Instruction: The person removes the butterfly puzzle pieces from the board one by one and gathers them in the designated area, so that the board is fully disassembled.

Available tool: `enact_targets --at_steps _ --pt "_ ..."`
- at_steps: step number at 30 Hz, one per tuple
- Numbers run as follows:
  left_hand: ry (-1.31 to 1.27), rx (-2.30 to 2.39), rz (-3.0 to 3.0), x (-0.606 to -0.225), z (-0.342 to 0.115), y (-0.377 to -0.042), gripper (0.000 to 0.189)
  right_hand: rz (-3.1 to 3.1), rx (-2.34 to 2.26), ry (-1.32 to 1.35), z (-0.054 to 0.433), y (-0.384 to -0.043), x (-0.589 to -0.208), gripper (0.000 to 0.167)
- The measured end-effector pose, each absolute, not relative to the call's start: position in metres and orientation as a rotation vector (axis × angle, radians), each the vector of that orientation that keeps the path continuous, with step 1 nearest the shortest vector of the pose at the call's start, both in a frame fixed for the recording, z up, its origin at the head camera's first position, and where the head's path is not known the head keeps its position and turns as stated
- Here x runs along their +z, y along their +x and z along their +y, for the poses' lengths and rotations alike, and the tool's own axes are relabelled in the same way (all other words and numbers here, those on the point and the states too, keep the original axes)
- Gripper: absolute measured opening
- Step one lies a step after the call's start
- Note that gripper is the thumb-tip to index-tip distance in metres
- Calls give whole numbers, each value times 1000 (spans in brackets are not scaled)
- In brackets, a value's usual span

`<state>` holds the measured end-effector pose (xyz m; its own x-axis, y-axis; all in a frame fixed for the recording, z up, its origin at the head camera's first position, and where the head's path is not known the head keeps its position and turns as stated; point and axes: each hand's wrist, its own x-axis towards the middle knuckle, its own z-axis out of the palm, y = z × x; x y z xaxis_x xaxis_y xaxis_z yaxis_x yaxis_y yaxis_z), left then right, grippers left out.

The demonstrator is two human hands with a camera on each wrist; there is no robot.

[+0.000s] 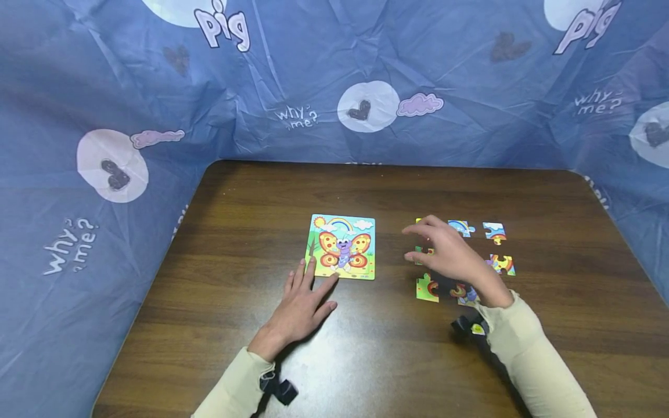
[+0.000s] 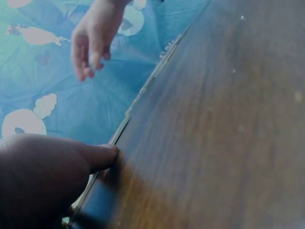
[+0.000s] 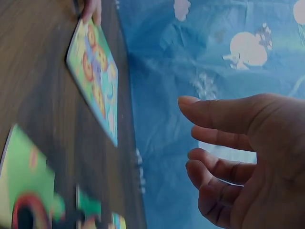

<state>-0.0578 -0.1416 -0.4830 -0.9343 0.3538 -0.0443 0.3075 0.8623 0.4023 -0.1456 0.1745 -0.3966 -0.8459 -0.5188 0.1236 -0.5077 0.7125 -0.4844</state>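
Observation:
A square butterfly puzzle board [image 1: 345,223] lies flat on the table, its picture showing a rainbow and a sun. My left hand [image 1: 297,307] rests at its lower left edge with fingers extended and fingertips touching it. To the right, my right hand [image 1: 453,251] hovers over loose puzzle pieces, thumb and fingers apart and nothing between them. In the right wrist view the same hand [image 3: 233,157] has gently bent fingers. A green puzzle piece [image 1: 425,289] lies just below it, and a rainbow piece [image 1: 459,227] shows behind it. The hand and forearm partly cover some pieces.
A sky piece [image 1: 493,231] and a yellow-and-red piece [image 1: 504,265] lie at the right of the group. Beside my right forearm is a purple piece [image 1: 468,294]. The brown wooden table [image 1: 261,209] meets a blue printed cloth [image 1: 292,64] at the back and sides.

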Motion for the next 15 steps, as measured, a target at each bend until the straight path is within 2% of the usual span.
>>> enact_targets --at_steps 15 --pt "512 593 2908 -482 -142 -57 55 2722 -836 -877 101 -159 -421 50"
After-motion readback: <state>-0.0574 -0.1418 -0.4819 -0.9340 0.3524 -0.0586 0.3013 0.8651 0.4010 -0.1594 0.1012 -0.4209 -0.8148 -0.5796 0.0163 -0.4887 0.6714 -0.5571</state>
